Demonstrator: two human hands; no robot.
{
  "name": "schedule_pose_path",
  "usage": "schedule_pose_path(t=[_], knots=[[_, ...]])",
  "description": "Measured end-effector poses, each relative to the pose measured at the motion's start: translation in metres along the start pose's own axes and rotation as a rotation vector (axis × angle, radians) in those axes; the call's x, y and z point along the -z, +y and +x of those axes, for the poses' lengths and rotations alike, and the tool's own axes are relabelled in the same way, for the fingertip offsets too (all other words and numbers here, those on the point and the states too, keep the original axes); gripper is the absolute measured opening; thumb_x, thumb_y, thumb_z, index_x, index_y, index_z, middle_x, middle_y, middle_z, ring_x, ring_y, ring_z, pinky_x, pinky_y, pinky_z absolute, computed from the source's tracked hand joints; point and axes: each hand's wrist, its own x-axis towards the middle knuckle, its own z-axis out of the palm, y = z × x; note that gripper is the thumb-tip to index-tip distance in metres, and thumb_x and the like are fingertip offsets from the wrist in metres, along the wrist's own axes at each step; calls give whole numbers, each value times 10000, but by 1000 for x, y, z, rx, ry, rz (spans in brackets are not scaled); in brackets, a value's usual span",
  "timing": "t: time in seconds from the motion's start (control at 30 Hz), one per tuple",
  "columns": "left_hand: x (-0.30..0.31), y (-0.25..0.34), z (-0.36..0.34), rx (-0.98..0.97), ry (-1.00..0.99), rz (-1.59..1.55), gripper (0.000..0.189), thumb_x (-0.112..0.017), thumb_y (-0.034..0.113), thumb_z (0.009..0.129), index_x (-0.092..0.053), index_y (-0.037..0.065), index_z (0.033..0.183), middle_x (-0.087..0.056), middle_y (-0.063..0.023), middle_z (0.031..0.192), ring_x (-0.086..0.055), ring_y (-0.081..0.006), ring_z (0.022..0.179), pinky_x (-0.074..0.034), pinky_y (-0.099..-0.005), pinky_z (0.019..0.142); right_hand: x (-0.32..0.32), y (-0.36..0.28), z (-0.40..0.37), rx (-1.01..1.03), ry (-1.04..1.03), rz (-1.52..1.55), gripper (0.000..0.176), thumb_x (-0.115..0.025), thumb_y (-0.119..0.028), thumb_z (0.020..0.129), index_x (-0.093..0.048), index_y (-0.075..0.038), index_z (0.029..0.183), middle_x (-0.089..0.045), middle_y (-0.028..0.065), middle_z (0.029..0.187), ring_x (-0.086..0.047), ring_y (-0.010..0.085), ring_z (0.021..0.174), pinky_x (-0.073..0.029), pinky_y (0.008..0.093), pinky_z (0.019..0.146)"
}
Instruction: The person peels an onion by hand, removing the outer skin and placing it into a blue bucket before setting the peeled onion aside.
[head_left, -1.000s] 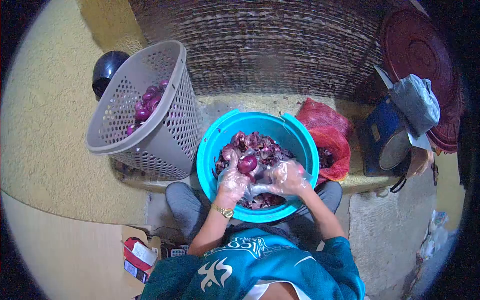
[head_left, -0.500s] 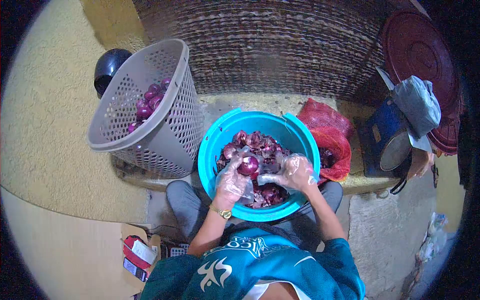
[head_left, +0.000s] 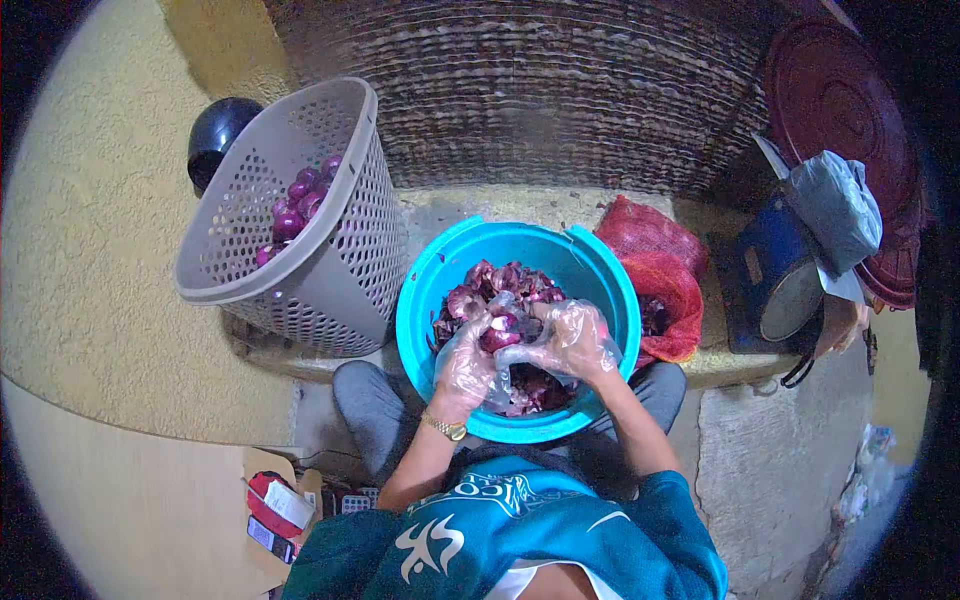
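A purple-red onion (head_left: 500, 333) with a pale cut end sits in the fingers of my left hand (head_left: 466, 368), which wears a clear plastic glove. My right hand (head_left: 578, 342), gloved too, is curled against the onion's right side with its thumb at the lower edge. Whatever the right fingers grip is hidden. Both hands are above a turquoise tub (head_left: 407, 335), between my knees. Loose onion skins (head_left: 508, 283) and darker purple pieces lie inside it.
On the left stands a tall perforated basket (head_left: 362, 245) with several onions (head_left: 300, 203). Right of the tub lie red mesh sacks (head_left: 678, 300). Farther right are a blue container (head_left: 770, 255), a grey plastic bag (head_left: 835, 205) and a dark red lid (head_left: 845, 105). A phone (head_left: 270, 538) lies lower left.
My right hand has moved left and up, closing onto the onion. The left hand has shifted slightly right, and the onion has turned a little in its fingers.
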Motion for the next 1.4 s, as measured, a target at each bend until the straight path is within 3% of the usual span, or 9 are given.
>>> schedule_pose_path(t=[0.23, 0.4, 0.6, 0.73, 0.8, 1.03, 1.13, 1.3, 1.4], knots=[[2, -4, 2, -35, 16, 3, 389, -529, 137, 938, -519, 26, 1310, -574, -109, 1281, -565, -219, 1163, -472, -365, 992, 3, -2, -1, -32, -31, -10, 649, -754, -713, 563, -690, -98, 762, -634, 119, 592, -658, 291, 574, -506, 416, 555], [2, -7, 2, -263, -62, 238, 280, -494, 88, 966, -539, 70, 1242, -569, -51, 1236, -564, -161, 1113, -477, -325, 969, -12, 10, -5, -21, -40, 60, 583, -698, -674, 691, -713, -104, 812, -636, 137, 612, -655, 309, 593, -501, 426, 573], [-3, -5, 1, -284, -65, 246, 268, -462, 82, 993, -521, 77, 1254, -557, -48, 1249, -559, -165, 1130, -477, -331, 971, -17, 13, -5, -13, -180, 35, 588, -635, -677, 755, -699, -92, 762, -635, 174, 648, -653, 341, 642, -499, 448, 612], [-8, -4, -2, -291, -2, 267, 274, -457, 77, 991, -519, 72, 1258, -551, -52, 1264, -554, -172, 1147, -476, -339, 980, -17, 14, -6, 39, -178, -26, 596, -670, -680, 721, -669, -84, 707, -619, 157, 611, -643, 323, 593, -493, 432, 575], [-5, -4, -1, -280, -43, 246, 280, -457, 70, 986, -520, 70, 1259, -551, -60, 1276, -548, -176, 1159, -467, -349, 999, -14, 12, -6, 29, 65, 90, 606, -721, -689, 653, -656, -88, 685, -596, 125, 556, -623, 290, 519, -477, 408, 516], [0, -5, -1, -206, -91, 143, 289, -480, 73, 969, -518, 54, 1256, -554, -73, 1287, -553, -187, 1159, -453, -352, 1018, 0, 3, -1, 53, 110, 23, 611, -767, -695, 571, -658, -104, 681, -575, 90, 505, -599, 249, 455, -457, 380, 462], [2, -6, 0, -198, -81, 152, 291, -482, 83, 970, -516, 50, 1257, -559, -66, 1270, -550, -181, 1155, -448, -349, 1018, -1, 3, -1, 43, 72, 25, 591, -764, -675, 594, -657, -101, 681, -588, 92, 523, -612, 248, 476, -470, 386, 486], [-7, -6, -3, -316, -111, 290, 285, -486, 99, 976, -515, 59, 1257, -563, -44, 1229, -558, -158, 1108, -458, -325, 976, -18, 18, -4, 67, 11, 122, 482, -684, -576, 772, -680, -95, 753, -632, 126, 616, -648, 300, 585, -499, 426, 580], [-11, -5, -6, -286, -83, 271, 284, -482, 108, 984, -511, 67, 1264, -558, -43, 1237, -561, -157, 1104, -464, -312, 958, -12, 12, -4, 62, -32, 59, 465, -656, -554, 806, -690, -92, 770, -637, 142, 641, -650, 322, 613, -499, 435, 595]])
